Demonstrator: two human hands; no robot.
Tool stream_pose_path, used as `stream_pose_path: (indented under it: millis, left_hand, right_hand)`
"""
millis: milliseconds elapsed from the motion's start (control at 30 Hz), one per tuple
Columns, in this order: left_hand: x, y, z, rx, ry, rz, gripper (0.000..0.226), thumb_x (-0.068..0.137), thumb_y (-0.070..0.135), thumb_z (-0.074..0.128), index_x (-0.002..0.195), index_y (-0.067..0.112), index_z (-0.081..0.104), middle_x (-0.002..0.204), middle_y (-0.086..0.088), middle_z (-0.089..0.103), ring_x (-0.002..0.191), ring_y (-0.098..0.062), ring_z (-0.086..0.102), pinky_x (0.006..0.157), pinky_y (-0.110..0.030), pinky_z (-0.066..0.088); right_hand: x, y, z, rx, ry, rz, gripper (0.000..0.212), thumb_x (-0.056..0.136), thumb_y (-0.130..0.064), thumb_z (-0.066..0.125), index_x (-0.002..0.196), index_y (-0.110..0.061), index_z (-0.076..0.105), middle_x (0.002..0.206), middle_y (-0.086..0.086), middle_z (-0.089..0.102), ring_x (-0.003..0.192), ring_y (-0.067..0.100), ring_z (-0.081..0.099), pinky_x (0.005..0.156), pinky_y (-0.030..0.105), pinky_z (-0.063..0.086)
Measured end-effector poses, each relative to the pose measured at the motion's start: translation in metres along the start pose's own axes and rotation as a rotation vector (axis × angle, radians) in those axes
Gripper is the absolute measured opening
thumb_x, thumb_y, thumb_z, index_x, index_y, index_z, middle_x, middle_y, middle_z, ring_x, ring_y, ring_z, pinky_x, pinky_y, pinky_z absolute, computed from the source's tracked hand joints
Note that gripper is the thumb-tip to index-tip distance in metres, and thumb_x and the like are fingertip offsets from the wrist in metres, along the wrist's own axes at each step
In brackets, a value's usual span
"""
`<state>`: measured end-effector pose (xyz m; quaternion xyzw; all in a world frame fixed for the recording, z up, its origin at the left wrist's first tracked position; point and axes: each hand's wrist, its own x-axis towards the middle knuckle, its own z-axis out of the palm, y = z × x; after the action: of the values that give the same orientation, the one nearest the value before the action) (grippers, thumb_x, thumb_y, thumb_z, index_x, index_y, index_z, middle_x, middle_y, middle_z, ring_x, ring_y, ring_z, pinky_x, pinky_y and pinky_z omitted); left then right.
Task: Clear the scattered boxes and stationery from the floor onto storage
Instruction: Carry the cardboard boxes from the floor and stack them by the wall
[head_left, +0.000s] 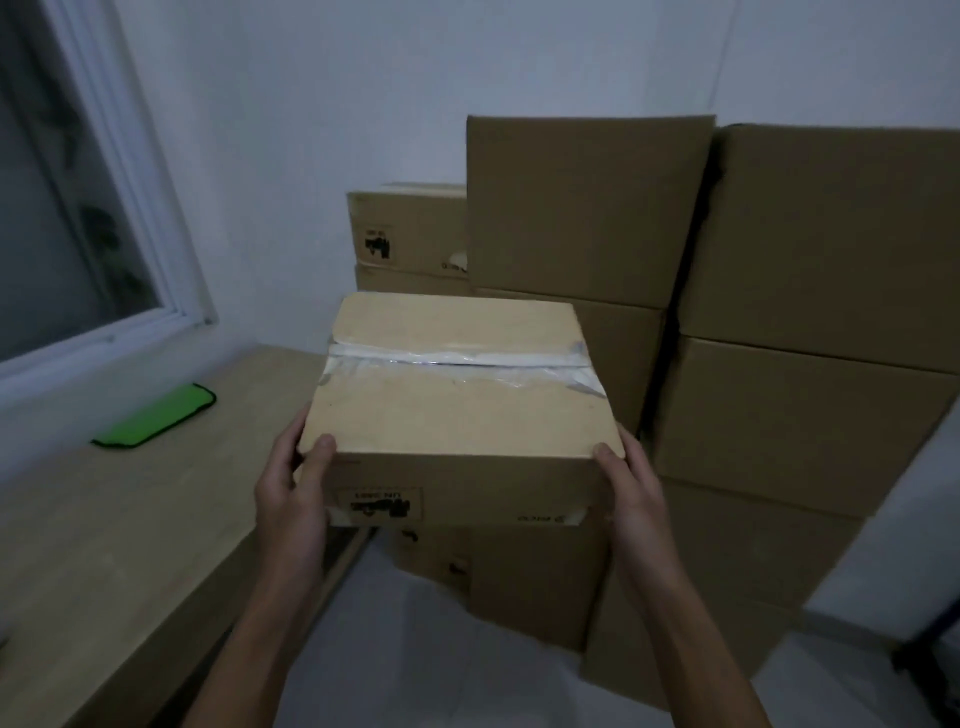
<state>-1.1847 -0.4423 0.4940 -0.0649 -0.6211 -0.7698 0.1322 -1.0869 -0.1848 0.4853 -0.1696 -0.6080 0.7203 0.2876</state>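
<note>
two bare forearms enter from the bottom edge of the head view, no sleeves, watch, rings or gloves visible. the left hand (291, 493) and right hand (636, 493) are uncovered to the wrist, thumbs with short nails. dim light blurs any finer detail.

White walls (322, 104); window (67, 208); wooden desk (104, 519); dim light.

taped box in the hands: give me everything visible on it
The taped box is a plain brown cardboard carton, closed, with wrinkled clear tape across its top seam. Its near side carries an upside-down black-printed label. It is held level in the air, the left hand and right hand gripping its near corners, thumbs on top.
</note>
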Motion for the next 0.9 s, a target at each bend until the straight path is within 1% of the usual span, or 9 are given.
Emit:
stream_pose_path:
  millis: [100,233,367,433,533,633,733,833,900]
  left_hand:
    - [0.064,0.002,-0.002,-0.005,0.001,0.059,0.040,0.103,0.021,0.054,0.142,0.023,0.055,0.123,0.009,0.066,0.104,0.004,0.062,0.084,-0.013,0.050]
    - [0.149,0.009,-0.012,-0.084,0.052,0.125,0.029,0.102,0.023,0.054,0.129,0.034,0.062,0.114,0.016,0.067,0.100,0.005,0.062,0.084,-0.019,0.048]
    - [0.235,0.017,-0.024,-0.151,0.108,0.178,0.038,0.102,0.025,0.054,0.139,0.028,0.058,0.133,0.004,0.063,0.119,-0.009,0.058,0.093,-0.023,0.046]
    - [0.281,0.021,-0.025,-0.192,0.097,0.213,0.039,0.102,0.023,0.054,0.141,0.025,0.057,0.134,0.003,0.063,0.119,-0.008,0.059,0.096,-0.024,0.048]
    - [0.345,0.028,-0.022,-0.230,0.052,0.236,0.039,0.102,0.020,0.055,0.140,0.021,0.057,0.127,0.008,0.066,0.112,-0.002,0.062,0.090,-0.018,0.050]
    - [0.405,0.036,-0.018,-0.258,-0.015,0.281,0.040,0.102,0.022,0.054,0.142,0.020,0.055,0.129,0.006,0.064,0.108,0.003,0.061,0.088,-0.017,0.050]
    - [0.462,0.051,-0.010,-0.278,-0.104,0.310,0.040,0.103,0.023,0.053,0.143,0.021,0.054,0.130,0.006,0.062,0.102,0.010,0.060,0.083,-0.016,0.049]
    - [0.509,0.071,0.006,-0.294,-0.180,0.333,0.039,0.104,0.025,0.052,0.142,0.024,0.054,0.123,0.016,0.062,0.097,0.015,0.059,0.080,-0.016,0.050]
    - [0.539,0.079,0.020,-0.299,-0.245,0.344,0.040,0.104,0.027,0.051,0.144,0.023,0.053,0.121,0.018,0.062,0.096,0.016,0.060,0.078,-0.015,0.051]
  right_hand:
    - [0.039,-0.006,0.046,-0.016,-0.039,-0.045,0.032,0.100,-0.031,0.056,0.131,-0.038,0.060,0.121,-0.013,0.070,0.115,0.010,0.065,0.105,0.051,0.049]
    - [0.086,-0.023,0.114,-0.118,-0.140,-0.119,0.048,0.092,-0.045,0.055,0.139,-0.039,0.054,0.121,-0.023,0.067,0.115,0.000,0.061,0.106,0.047,0.049]
    - [0.128,-0.038,0.185,-0.146,-0.209,-0.209,0.047,0.095,-0.041,0.054,0.142,-0.037,0.053,0.126,-0.020,0.066,0.121,0.007,0.060,0.099,0.036,0.051]
    - [0.152,-0.047,0.218,-0.148,-0.197,-0.251,0.049,0.093,-0.044,0.055,0.142,-0.038,0.052,0.128,-0.020,0.065,0.122,0.006,0.059,0.102,0.039,0.050]
    - [0.182,-0.060,0.262,-0.145,-0.166,-0.312,0.050,0.096,-0.042,0.053,0.145,-0.037,0.049,0.127,-0.024,0.064,0.118,-0.002,0.059,0.106,0.043,0.048]
    - [0.209,-0.074,0.298,-0.150,-0.134,-0.391,0.043,0.103,-0.033,0.047,0.146,-0.038,0.047,0.119,-0.031,0.065,0.111,-0.008,0.060,0.098,0.033,0.051]
    - [0.232,-0.091,0.328,-0.151,-0.083,-0.430,0.043,0.104,-0.035,0.046,0.146,-0.040,0.046,0.117,-0.032,0.064,0.110,-0.009,0.060,0.094,0.032,0.054]
    - [0.254,-0.109,0.350,-0.179,-0.016,-0.489,0.041,0.105,-0.034,0.046,0.147,-0.036,0.047,0.117,-0.029,0.065,0.108,-0.010,0.061,0.087,0.023,0.055]
    - [0.271,-0.120,0.361,-0.180,0.027,-0.495,0.039,0.106,-0.035,0.045,0.145,-0.036,0.049,0.114,-0.031,0.066,0.106,-0.010,0.061,0.092,0.031,0.056]
